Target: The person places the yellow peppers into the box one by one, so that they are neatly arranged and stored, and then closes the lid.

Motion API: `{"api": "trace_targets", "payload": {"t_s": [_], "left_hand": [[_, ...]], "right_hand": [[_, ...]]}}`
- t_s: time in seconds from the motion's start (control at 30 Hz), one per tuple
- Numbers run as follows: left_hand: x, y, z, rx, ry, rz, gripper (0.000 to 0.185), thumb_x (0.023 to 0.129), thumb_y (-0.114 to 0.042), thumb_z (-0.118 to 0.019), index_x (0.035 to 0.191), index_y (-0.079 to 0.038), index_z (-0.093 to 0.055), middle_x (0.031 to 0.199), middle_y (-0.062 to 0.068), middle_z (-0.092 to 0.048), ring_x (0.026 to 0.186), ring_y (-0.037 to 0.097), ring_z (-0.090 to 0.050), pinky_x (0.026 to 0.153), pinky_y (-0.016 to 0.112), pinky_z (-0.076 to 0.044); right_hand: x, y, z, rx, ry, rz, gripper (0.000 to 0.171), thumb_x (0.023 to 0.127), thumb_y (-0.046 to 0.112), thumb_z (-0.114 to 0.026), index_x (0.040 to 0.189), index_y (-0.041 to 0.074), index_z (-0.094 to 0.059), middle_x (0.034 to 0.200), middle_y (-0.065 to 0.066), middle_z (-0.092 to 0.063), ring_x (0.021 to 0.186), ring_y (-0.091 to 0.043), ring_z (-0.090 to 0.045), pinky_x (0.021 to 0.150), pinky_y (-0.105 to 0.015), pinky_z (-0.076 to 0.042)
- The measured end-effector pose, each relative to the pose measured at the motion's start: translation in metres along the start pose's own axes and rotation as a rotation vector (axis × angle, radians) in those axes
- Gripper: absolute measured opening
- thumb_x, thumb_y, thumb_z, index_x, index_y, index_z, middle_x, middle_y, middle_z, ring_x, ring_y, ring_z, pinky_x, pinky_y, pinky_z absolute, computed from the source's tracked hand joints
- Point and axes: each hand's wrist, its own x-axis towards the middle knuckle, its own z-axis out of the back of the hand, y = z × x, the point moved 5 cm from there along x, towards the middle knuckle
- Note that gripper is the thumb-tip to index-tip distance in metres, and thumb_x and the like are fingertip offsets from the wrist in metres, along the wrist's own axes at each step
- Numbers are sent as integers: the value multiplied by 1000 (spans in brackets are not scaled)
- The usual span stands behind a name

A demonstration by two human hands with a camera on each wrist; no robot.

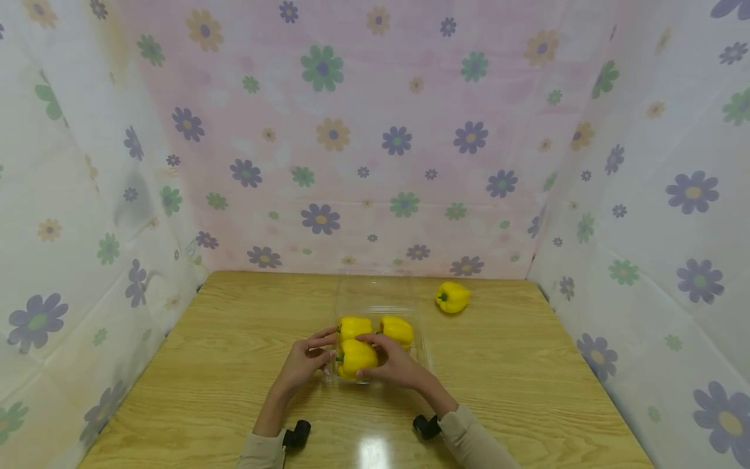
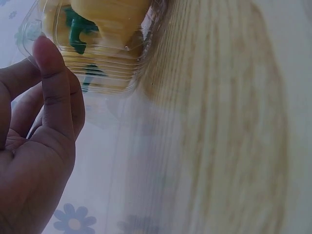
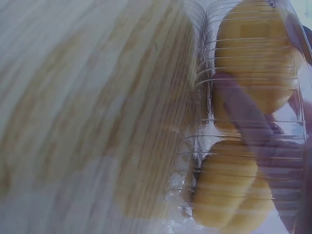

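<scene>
A clear plastic clamshell container stands on the table, with three yellow bell peppers inside. My right hand reaches into it and grips the front left bell pepper, thumb and fingers on its right side. Another bell pepper lies behind that one, and a third bell pepper is at the back right. At the container's left side, my left hand pinches the rim at a corner. Green stems show through the ribbed wall in the left wrist view.
The container's transparent lid is folded back on its far side. One more yellow bell pepper lies on the wooden table, toward the back right. Flower-printed cloth encloses the back and both sides.
</scene>
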Motion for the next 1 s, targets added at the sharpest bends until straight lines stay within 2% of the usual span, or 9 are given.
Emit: {"api": "trace_targets", "payload": {"t_s": [0.23,0.47,0.77,1.0], "left_hand": [[1,-1,0,13,-3,-6,39,99,-6,-66,134,11,-60,159,20,-40,105,22,-64,64,19,-54],[0,-4,0,6,2,-11,40,100,-6,-65,135,11,-59,159,20,-39,101,16,-66,64,20,-55],[-2,-4,0,20,4,-21,39,100,-3,-63,136,12,-58,158,22,-39,96,20,-65,63,20,-54],[-2,-3,0,37,-1,-26,40,100,-7,-65,135,12,-59,158,22,-40,95,22,-66,63,20,-54]], "right_hand": [[2,0,1,-22,4,-4,64,88,36,-82,145,24,-55,148,1,-53,131,-23,-51,111,-51,-43],[0,-1,2,20,15,-8,52,98,37,-69,147,26,-54,150,-2,-52,132,-26,-51,110,-54,-43],[2,3,0,15,33,-7,56,95,36,-73,145,17,-56,149,-4,-54,129,-26,-52,108,-51,-45],[3,4,-1,-2,21,-20,58,93,37,-76,144,18,-56,147,0,-55,129,-23,-53,109,-50,-45]]}}
